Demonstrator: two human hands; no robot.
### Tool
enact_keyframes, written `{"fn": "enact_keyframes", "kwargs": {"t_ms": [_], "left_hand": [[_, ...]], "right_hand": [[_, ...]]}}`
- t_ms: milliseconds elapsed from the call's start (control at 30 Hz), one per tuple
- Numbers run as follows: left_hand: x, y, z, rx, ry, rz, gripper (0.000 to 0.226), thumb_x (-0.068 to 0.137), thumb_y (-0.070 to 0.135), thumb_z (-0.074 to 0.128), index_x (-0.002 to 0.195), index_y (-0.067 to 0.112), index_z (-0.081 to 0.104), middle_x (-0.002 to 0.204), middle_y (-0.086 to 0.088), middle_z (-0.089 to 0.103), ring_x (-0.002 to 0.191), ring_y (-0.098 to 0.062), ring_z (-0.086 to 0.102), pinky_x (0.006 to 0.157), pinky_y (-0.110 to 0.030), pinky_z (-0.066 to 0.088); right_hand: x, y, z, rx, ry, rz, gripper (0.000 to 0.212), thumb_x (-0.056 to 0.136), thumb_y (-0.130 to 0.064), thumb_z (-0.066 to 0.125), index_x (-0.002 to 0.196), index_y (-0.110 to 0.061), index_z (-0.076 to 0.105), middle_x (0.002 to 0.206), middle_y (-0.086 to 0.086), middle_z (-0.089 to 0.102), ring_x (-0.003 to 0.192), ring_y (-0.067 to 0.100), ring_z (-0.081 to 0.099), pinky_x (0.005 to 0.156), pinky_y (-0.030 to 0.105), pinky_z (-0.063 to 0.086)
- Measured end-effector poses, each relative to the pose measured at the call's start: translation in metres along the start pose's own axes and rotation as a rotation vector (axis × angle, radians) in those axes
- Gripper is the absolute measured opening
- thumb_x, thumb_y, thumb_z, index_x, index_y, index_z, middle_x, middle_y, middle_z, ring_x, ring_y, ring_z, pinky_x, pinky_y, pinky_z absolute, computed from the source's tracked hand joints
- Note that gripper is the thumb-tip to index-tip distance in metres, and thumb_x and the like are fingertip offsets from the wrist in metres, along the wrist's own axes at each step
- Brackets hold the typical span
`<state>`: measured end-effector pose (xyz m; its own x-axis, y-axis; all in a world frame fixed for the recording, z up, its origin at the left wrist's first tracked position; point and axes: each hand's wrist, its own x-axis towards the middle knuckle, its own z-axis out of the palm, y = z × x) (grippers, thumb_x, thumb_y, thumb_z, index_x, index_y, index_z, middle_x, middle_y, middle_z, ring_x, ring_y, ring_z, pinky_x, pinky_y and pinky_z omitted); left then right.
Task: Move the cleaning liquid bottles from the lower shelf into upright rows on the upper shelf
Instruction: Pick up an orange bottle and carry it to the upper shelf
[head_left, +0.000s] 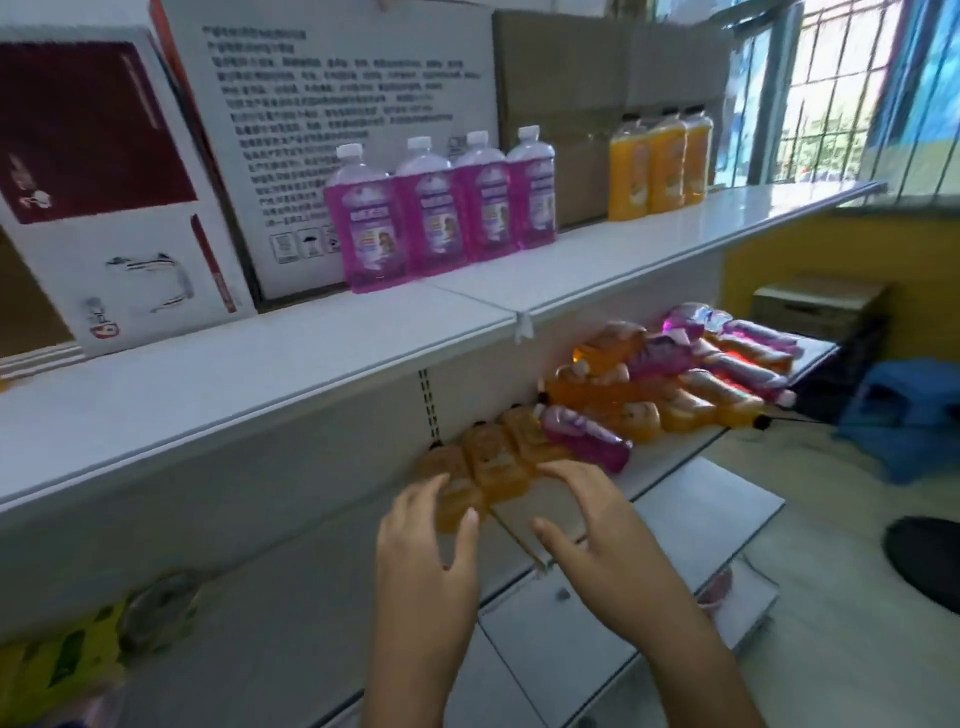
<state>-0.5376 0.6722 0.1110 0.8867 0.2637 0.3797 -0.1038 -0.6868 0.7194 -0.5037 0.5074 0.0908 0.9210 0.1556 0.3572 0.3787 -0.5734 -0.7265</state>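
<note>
Several purple bottles (441, 213) stand upright in a row on the white upper shelf (260, 364), with three orange bottles (657, 163) upright further right. On the lower shelf (670, 467) lies a heap of orange and purple bottles (675, 374) on their sides. Nearest me, three orange bottles (493, 457) lie side by side, and a purple bottle (587, 436) lies beside them. My left hand (426, 551) and my right hand (597, 525) hover just in front of these orange bottles, fingers spread, holding nothing.
Large white and brown cardboard boxes (337, 130) stand behind the upright bottles on the upper shelf. A lower white shelf board (623, 623) juts out beneath my hands. Blue cloth (909, 415), a cardboard box (821, 306) and a barred window (831, 88) are at right.
</note>
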Motion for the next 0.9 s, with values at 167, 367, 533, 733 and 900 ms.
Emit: {"fn": "enact_keyframes", "kwargs": {"t_ms": [167, 367, 533, 733, 900], "left_hand": [[0.01, 0.04, 0.102, 0.119, -0.239, -0.016, 0.048, 0.099, 0.041, 0.047, 0.144, 0.025, 0.041, 0.146, 0.006, 0.041, 0.136, -0.014, 0.034, 0.112, -0.032, 0.03], [0.015, 0.09, 0.195, -0.005, -0.332, 0.016, 0.041, 0.098, 0.037, 0.052, 0.137, 0.027, 0.047, 0.137, 0.011, 0.047, 0.127, -0.009, 0.041, 0.107, -0.028, 0.035], [0.026, 0.119, 0.251, -0.083, -0.403, 0.077, 0.035, 0.098, 0.035, 0.052, 0.133, 0.034, 0.046, 0.129, 0.021, 0.043, 0.118, 0.002, 0.038, 0.098, -0.019, 0.031], [0.077, 0.136, 0.32, -0.122, -0.463, 0.064, 0.041, 0.099, 0.037, 0.051, 0.139, 0.035, 0.043, 0.145, 0.016, 0.039, 0.132, -0.002, 0.033, 0.104, -0.023, 0.03], [0.146, 0.15, 0.387, -0.172, -0.469, 0.091, 0.04, 0.1, 0.034, 0.05, 0.14, 0.029, 0.046, 0.145, 0.009, 0.046, 0.135, -0.011, 0.04, 0.111, -0.033, 0.036]], "right_hand": [[0.001, 0.092, -0.064, -0.069, -0.007, 0.185, 0.043, 0.097, -0.043, 0.056, 0.137, -0.039, 0.042, 0.126, -0.027, 0.037, 0.119, -0.006, 0.037, 0.095, 0.01, 0.026], [0.003, 0.16, -0.131, -0.084, 0.127, 0.286, 0.037, 0.097, -0.042, 0.055, 0.132, -0.046, 0.044, 0.137, -0.024, 0.043, 0.129, -0.001, 0.041, 0.11, 0.025, 0.032], [0.008, 0.205, -0.162, -0.086, 0.175, 0.345, 0.036, 0.097, -0.038, 0.056, 0.13, -0.045, 0.045, 0.129, -0.028, 0.042, 0.115, -0.011, 0.038, 0.093, 0.005, 0.029], [0.056, 0.26, -0.186, -0.112, 0.168, 0.414, 0.039, 0.097, -0.036, 0.059, 0.132, -0.043, 0.045, 0.128, -0.028, 0.039, 0.12, -0.006, 0.038, 0.107, 0.021, 0.033], [0.123, 0.312, -0.209, -0.146, 0.169, 0.413, 0.038, 0.095, -0.032, 0.063, 0.125, -0.047, 0.043, 0.129, -0.024, 0.045, 0.121, -0.002, 0.042, 0.1, 0.016, 0.032]]}}
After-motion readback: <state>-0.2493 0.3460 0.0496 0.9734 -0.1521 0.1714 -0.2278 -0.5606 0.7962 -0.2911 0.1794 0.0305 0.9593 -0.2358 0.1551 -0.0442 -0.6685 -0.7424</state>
